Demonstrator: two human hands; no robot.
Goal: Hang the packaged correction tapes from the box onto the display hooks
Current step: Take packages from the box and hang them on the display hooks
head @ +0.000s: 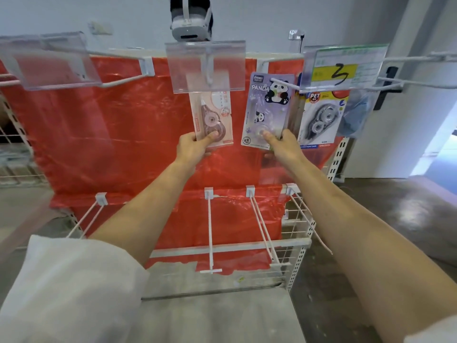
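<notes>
Head view: L hand [195,147] pinches pink pack [214,117] by its bottom edge, under centre hook [209,70]. R hand [284,144] pinches panda pack [268,110] low, top at right hook [284,84]. Packs look light, stiffish card w/ slick blister; hold by card edge.

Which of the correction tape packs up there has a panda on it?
The lilac pack pinched at its lower edge by the right hand. The pink pack in the left hand and the yellow-topped pack hanging further right show no panda.
</notes>
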